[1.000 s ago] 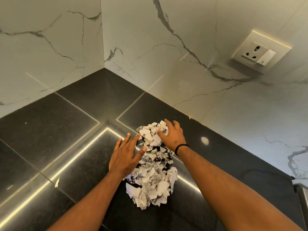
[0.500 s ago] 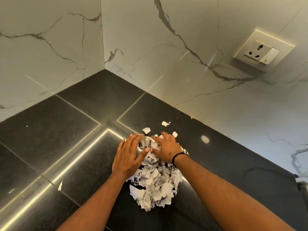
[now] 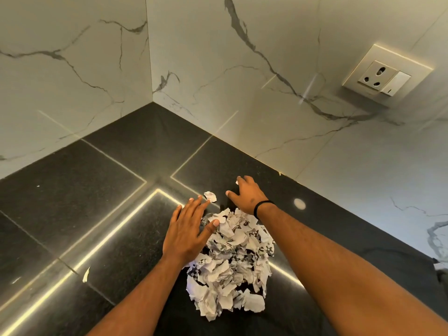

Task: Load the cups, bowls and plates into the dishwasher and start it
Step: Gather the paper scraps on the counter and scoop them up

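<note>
A heap of torn paper scraps (image 3: 232,258), white with black checked print, lies on the black stone bench (image 3: 72,209) between the two hands and nearer the viewer than both; one loose scrap (image 3: 210,195) lies apart just beyond the heap, between the fingertips of the two hands; a lone sliver of paper (image 3: 85,274) lies well to the left of the left hand; white marble-veined walls (image 3: 218,69) meet in a corner beyond both hands; a socket with a switch (image 3: 384,77) is set in the wall, above and to the right of the right hand; bright lines of reflected light cross the bench.
</note>
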The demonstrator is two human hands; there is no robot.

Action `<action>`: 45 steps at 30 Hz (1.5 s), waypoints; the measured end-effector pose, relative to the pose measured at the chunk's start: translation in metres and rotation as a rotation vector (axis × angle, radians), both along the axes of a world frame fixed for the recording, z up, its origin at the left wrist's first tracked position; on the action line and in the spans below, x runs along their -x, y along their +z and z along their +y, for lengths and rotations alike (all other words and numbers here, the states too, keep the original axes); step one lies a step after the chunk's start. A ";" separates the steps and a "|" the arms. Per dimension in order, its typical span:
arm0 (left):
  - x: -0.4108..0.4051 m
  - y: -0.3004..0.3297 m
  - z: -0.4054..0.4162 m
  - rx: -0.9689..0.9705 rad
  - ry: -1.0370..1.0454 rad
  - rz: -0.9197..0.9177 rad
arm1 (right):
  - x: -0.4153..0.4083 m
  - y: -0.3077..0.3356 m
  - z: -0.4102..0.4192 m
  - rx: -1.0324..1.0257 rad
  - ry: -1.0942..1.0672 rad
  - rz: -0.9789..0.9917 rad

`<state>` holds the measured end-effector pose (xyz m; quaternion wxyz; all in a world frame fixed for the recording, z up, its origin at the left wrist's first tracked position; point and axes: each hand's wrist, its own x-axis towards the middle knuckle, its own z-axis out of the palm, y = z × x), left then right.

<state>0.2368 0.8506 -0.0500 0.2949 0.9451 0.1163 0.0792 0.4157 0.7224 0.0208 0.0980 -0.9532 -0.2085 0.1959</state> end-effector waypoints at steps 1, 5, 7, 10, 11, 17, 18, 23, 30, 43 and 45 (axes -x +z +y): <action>0.000 0.000 0.000 -0.002 0.002 0.005 | -0.005 -0.004 0.003 0.000 -0.027 0.029; -0.002 -0.001 0.001 -0.001 0.008 0.016 | -0.008 -0.016 0.014 0.009 0.003 0.061; -0.002 0.000 0.001 -0.010 0.011 0.027 | 0.003 -0.015 0.021 0.037 0.099 0.034; -0.001 0.002 0.000 -0.005 0.012 0.017 | 0.025 -0.015 0.029 0.121 0.258 0.016; -0.001 0.003 0.000 0.009 0.017 0.010 | 0.033 -0.016 0.029 0.142 0.298 0.005; 0.000 0.002 0.001 0.024 0.021 0.004 | 0.059 -0.009 0.002 0.068 0.416 0.011; 0.000 0.002 0.001 0.019 0.019 0.004 | 0.059 -0.005 -0.005 0.040 0.414 -0.003; -0.001 0.003 0.000 -0.009 0.006 0.029 | 0.029 0.005 -0.031 -0.071 0.144 -0.199; -0.002 -0.001 0.001 -0.024 -0.001 0.005 | 0.036 -0.006 -0.033 -0.008 0.029 0.063; -0.006 0.006 -0.001 0.134 0.031 0.013 | 0.102 -0.035 -0.107 -0.448 -0.370 -0.106; -0.012 0.009 -0.005 0.188 -0.023 0.068 | 0.111 -0.049 -0.102 -0.465 -0.373 -0.050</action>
